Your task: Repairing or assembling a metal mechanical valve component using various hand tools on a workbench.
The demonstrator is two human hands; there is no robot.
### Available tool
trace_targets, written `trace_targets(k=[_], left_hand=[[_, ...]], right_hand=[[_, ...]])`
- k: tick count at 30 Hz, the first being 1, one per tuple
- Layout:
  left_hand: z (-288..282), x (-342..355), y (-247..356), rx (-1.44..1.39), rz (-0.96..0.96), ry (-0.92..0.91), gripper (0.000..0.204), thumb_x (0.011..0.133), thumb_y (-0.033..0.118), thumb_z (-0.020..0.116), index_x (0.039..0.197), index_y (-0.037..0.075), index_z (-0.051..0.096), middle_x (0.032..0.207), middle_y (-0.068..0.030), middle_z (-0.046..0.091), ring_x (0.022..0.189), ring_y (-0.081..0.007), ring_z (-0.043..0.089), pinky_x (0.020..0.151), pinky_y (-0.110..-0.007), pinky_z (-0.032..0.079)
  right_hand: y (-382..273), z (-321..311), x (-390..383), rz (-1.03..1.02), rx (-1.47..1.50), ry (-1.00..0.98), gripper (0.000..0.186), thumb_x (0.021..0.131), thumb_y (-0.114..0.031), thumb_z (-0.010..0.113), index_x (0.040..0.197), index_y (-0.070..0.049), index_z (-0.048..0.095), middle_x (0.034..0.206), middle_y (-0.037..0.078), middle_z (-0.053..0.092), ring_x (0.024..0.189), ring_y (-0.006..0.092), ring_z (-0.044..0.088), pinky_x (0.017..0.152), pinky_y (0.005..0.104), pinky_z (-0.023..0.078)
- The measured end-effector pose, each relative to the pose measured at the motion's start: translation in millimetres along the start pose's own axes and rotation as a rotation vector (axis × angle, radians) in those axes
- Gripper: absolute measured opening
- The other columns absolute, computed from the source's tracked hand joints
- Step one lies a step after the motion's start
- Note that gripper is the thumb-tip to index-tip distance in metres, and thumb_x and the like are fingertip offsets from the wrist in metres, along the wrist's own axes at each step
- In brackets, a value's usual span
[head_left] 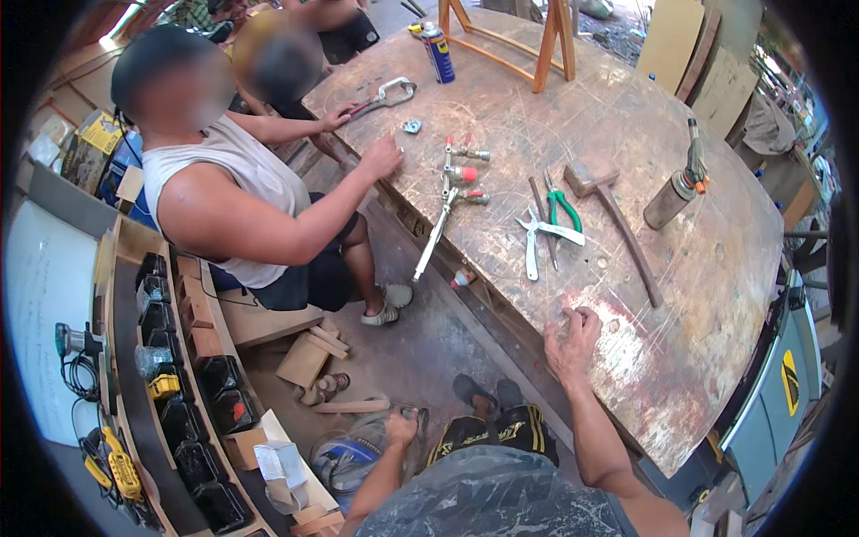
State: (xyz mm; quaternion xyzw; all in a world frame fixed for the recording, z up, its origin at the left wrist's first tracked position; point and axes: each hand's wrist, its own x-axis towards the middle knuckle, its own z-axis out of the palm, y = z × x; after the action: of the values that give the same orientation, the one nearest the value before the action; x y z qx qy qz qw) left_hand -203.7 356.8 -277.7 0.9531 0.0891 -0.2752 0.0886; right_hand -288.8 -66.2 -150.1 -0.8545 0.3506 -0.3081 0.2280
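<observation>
My right hand (575,345) rests on the near edge of the worn wooden table (684,394), fingers bent and apart, holding nothing. Low beside my leg, my left hand (402,427) is closed, and anything inside it is hidden. Ahead of my right hand lie silver folding pliers (548,234), green-handled pliers (564,210), a thin metal rod (546,228) and a wooden mallet (626,219). Further left sits a metal pipe fitting (452,183) with red-handled valves, its long silver stem jutting over the edge. A torch on a gas canister (673,197) stands at the right.
Across the table corner sits a co-worker (233,188), one hand on a locking clamp (385,97), the other near a small metal piece (412,126). A spray can (438,54) and wooden frame (537,45) stand behind. Wood offcuts (309,358) and coiled hose (353,461) lie below.
</observation>
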Motion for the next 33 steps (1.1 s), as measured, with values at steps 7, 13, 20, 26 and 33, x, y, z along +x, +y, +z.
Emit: trace_targets(k=[7, 13, 20, 26, 33], left_hand=[[13.5, -25.9, -3.1, -0.054, 0.218, -0.047, 0.059, 0.092, 0.052, 0.068, 0.127, 0.004, 0.069, 0.122, -0.0255, 0.072, 0.117, -0.0445, 0.067, 0.101, -0.051, 0.052], [27.9, -46.2, -31.9, -0.047, 0.204, -0.214, 0.064, 0.090, 0.056, 0.069, 0.130, 0.005, 0.070, 0.127, -0.0267, 0.070, 0.121, -0.0434, 0.066, 0.102, -0.049, 0.053], [46.1, -72.7, -85.8, -0.157, 0.099, -0.200, 0.075, 0.094, 0.069, 0.057, 0.132, 0.005, 0.070, 0.130, -0.0274, 0.068, 0.124, -0.0475, 0.063, 0.105, -0.049, 0.049], [66.2, -89.3, -102.8, -0.221, 0.105, -0.197, 0.074, 0.096, 0.068, 0.054, 0.132, 0.005, 0.070, 0.130, -0.0276, 0.068, 0.126, -0.0451, 0.062, 0.106, -0.048, 0.048], [53.7, -94.0, -89.6, -0.217, 0.240, -0.125, 0.072, 0.098, 0.066, 0.052, 0.132, 0.006, 0.070, 0.130, -0.0279, 0.068, 0.128, -0.0422, 0.061, 0.107, -0.047, 0.047]], right_hand=[[0.8, -1.0, -1.2, 0.013, 0.021, -0.013, 0.048, 0.079, -0.019, 0.080, 0.120, -0.002, 0.064, 0.121, 0.022, 0.053, 0.113, 0.0401, 0.050, 0.098, 0.0529, 0.042], [0.9, 0.7, -1.3, 0.027, 0.027, 0.002, 0.043, 0.075, -0.015, 0.080, 0.114, -0.006, 0.065, 0.121, 0.019, 0.054, 0.114, 0.0390, 0.050, 0.100, 0.0516, 0.041], [8.1, 3.3, -5.9, 0.008, 0.018, -0.013, 0.048, 0.074, -0.017, 0.082, 0.118, -0.008, 0.065, 0.119, 0.018, 0.053, 0.112, 0.0384, 0.050, 0.099, 0.0520, 0.041], [6.7, -0.4, -5.0, -0.007, 0.065, 0.002, 0.047, 0.072, -0.015, 0.079, 0.117, -0.008, 0.066, 0.117, 0.017, 0.054, 0.113, 0.0379, 0.051, 0.099, 0.0519, 0.041], [8.7, -4.3, -6.8, -0.012, 0.050, -0.029, 0.040, 0.076, -0.018, 0.077, 0.113, -0.007, 0.068, 0.120, 0.017, 0.055, 0.114, 0.0380, 0.050, 0.101, 0.0523, 0.041]])
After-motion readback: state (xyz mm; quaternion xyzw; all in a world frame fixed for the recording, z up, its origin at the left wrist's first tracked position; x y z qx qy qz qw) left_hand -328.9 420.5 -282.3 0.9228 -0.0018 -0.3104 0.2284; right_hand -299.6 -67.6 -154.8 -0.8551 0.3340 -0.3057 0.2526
